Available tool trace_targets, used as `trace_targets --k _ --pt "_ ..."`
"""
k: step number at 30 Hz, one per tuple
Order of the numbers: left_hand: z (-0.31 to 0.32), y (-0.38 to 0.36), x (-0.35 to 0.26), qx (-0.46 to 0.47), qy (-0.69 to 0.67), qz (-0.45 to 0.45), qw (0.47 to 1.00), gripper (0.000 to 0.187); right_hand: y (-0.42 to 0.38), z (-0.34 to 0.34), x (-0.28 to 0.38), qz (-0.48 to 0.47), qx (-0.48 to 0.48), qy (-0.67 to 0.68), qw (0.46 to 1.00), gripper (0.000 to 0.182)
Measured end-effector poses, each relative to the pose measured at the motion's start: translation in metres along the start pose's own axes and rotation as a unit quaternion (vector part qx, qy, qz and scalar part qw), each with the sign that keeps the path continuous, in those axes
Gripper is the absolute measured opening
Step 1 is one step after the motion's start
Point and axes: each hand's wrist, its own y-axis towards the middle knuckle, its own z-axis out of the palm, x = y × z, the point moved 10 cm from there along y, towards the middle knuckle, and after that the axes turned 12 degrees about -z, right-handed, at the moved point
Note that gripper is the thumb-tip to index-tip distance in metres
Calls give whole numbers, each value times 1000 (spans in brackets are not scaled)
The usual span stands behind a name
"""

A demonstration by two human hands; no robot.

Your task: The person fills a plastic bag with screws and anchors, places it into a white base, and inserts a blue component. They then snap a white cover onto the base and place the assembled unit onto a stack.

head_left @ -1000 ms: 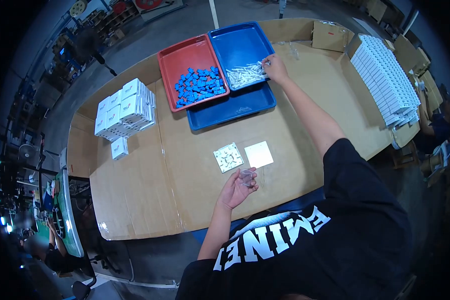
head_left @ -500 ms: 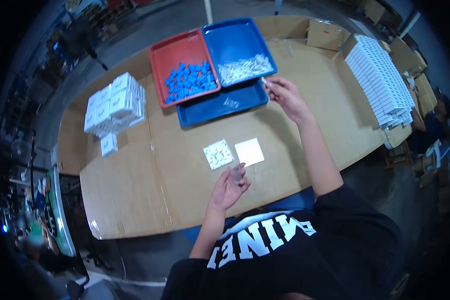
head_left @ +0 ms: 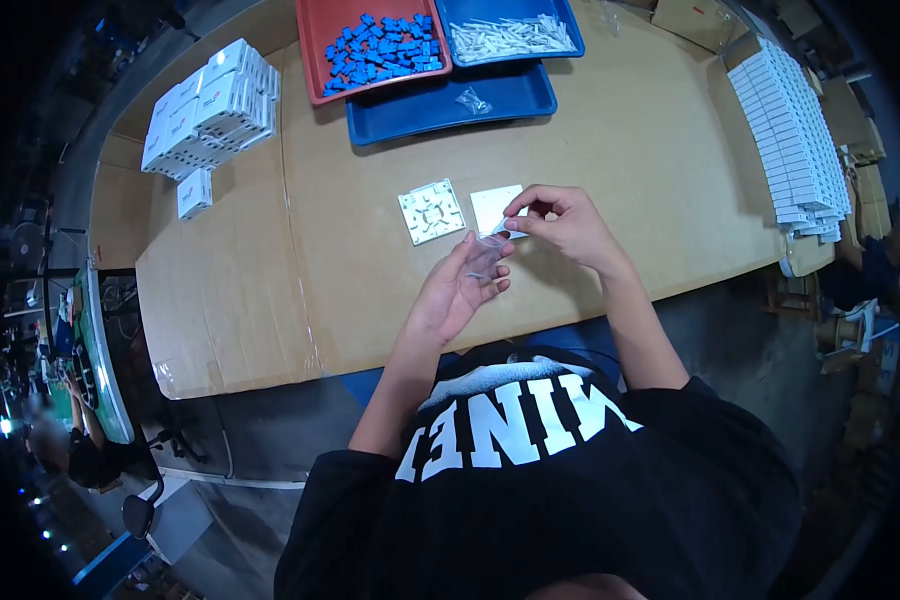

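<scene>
My left hand (head_left: 444, 302) has its fingers closed around a small clear plastic bag (head_left: 484, 258), palm up. Pinched in my right hand (head_left: 570, 230), right at the bag's mouth, is a small white piece (head_left: 511, 226), mostly hidden by the fingertips. Just beyond my hands lie two white square plates on the cardboard: one with a moulded pattern (head_left: 432, 212), one plain (head_left: 487, 203), the latter partly behind my right hand.
At the far side, a red tray (head_left: 315, 60) holds blue pieces (head_left: 383, 48), and a blue tray (head_left: 568, 52) holds slim white pieces (head_left: 500, 38). A lower blue tray (head_left: 400, 122) carries small clear bags (head_left: 473, 100). White units are stacked left (head_left: 210, 105) and right (head_left: 790, 140).
My right hand has come from beside the blue tray to the bag in my left hand, carrying the white piece. The view has tipped down, so the table sits higher.
</scene>
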Motion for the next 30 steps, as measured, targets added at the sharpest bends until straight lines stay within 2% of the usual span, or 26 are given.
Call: trace_targets --k 1,3,7,9,10,12,16,18,22,24,27,30 --pt "0 0 1 -1 -4 0 1000 49 2 -2 0 3 2 0 1000 14" --pt "4 -1 3 10 29 -3 1000 49 6 10 8 -31 82 -32 996 10" --pt "3 -5 4 2 21 -11 1000 46 12 21 14 -28 125 -40 991 9" --pt "3 -6 5 11 28 -8 1000 44 13 32 9 -17 195 -46 980 10" --pt "2 -5 5 10 25 -8 1000 44 16 32 8 -15 197 -45 979 10" --pt "2 -7 5 17 41 -7 999 41 18 46 21 -103 250 -46 962 11" --pt "-2 -8 7 1 65 -15 998 39 16 56 18 -107 283 -26 953 11" --pt "-4 -6 7 8 72 -10 997 40 9 65 12 -46 341 4 939 15" --pt "0 -8 2 18 45 -1 999 40 11 66 13 -29 317 47 947 30" --pt "0 -6 1 32 44 8 999 40 8 69 5 24 329 21 944 45" --pt "-9 -2 2 12 53 13 998 40 4 81 -3 22 358 -30 933 49" --pt "-9 -1 1 24 45 12 999 40 5 81 -4 28 347 9 937 52"
